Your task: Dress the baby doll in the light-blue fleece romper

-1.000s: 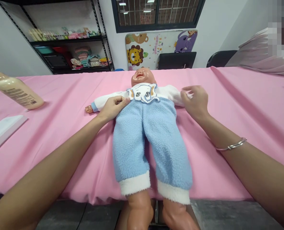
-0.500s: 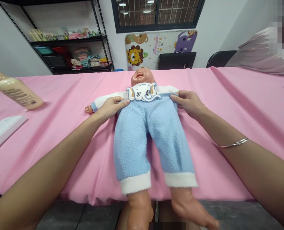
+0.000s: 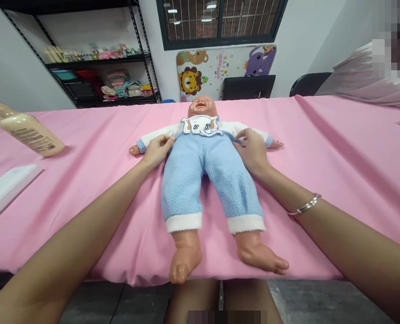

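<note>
Blue fleece pants (image 3: 200, 175) are sitting on a baby doll (image 3: 201, 108) | doll is lying face up in the middle of the pink surface (image 3: 321, 225) | left hand (image 3: 157, 150) and right hand (image 3: 252, 150) are pinching the waist, well apart | lotion bottle (image 3: 31, 130) and white tray (image 3: 7, 189) are lying off to the left

Blue fleece trousers (image 3: 209, 180) hide the legs of a baby doll (image 3: 201, 108), a pixelated patch (image 3: 388, 56) at two o'clock hides the head of a nearby person (image 3: 361, 74), and at ten o'clock the left edge cuts off a cream bottle (image 3: 31, 130) with label print too small to read.
</note>
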Tool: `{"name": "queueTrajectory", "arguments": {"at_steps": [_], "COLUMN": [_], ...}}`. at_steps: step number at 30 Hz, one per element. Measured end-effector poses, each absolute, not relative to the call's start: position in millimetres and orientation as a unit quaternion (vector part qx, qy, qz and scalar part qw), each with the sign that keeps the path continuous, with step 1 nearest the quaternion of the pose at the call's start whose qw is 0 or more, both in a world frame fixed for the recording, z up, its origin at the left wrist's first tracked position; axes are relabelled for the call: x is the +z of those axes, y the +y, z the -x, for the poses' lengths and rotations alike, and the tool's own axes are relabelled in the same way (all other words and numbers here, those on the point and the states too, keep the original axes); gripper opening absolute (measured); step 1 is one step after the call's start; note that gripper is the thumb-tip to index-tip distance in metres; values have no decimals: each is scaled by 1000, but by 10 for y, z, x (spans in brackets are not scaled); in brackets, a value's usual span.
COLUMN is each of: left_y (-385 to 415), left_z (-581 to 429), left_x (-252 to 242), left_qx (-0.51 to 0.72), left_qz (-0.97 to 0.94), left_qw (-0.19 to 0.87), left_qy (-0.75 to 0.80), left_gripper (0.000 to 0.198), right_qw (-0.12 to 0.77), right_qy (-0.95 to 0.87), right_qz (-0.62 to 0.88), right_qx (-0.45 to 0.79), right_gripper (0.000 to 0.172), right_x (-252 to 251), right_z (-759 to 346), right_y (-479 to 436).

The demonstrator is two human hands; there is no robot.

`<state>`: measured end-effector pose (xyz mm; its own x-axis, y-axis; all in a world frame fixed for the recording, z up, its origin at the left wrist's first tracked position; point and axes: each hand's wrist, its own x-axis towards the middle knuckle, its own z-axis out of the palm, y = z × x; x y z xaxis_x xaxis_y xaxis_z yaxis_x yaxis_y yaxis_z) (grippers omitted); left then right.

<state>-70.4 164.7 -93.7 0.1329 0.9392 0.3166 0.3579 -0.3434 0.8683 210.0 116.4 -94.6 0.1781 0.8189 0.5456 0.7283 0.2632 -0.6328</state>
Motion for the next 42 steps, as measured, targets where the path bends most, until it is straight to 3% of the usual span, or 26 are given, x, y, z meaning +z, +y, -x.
{"name": "queueTrajectory", "arguments": {"at_steps": [3, 7, 9, 11, 16, 25, 29, 32, 34, 37, 42], "left_y": [1643, 1672, 1679, 1669, 1611, 1617, 1612, 1600, 1588, 1559, 1508], "left_z": [751, 735, 716, 700, 671, 677, 676, 669, 666, 661, 618], "left_x": [-967, -986, -979, -961, -900, -900, -921, -919, -906, -879, -867], "left_qx": [430, 435, 437, 436, 423, 393, 361, 342, 340, 340, 400], "left_qz": [-709, -714, -710, -707, -717, -735, -751, -769, -769, -764, -715], "left_qw": [283, 264, 265, 268, 267, 227, 245, 239, 241, 276, 379], "left_qy": [482, 480, 485, 488, 485, 504, 495, 485, 485, 474, 429], "left_gripper": [23, 21, 21, 20, 28, 31, 8, 17, 17, 17, 31], "right_qw": [508, 287, 203, 181, 206, 233, 371, 486, 520, 512, 474], "right_qy": [-728, -899, -940, -958, -965, -947, -867, -759, -683, -597, -607], "right_qz": [457, 232, 198, 192, 161, 151, 263, 401, 487, 575, 484], "right_qx": [60, 236, 188, 109, 18, 162, 204, 167, 159, 225, 415], "right_gripper": [9, 26, 25, 16, 20, 26, 18, 9, 12, 23, 34], "right_x": [-623, -348, -356, -412, -474, -439, -382, -498, -655, -880, -975], "right_z": [-1876, -1512, -1392, -1333, -1320, -1294, -1444, -1644, -1798, -1997, -2102], "right_y": [741, 151, -5, -63, -64, -148, 60, 412, 686, 1013, 1146]}}
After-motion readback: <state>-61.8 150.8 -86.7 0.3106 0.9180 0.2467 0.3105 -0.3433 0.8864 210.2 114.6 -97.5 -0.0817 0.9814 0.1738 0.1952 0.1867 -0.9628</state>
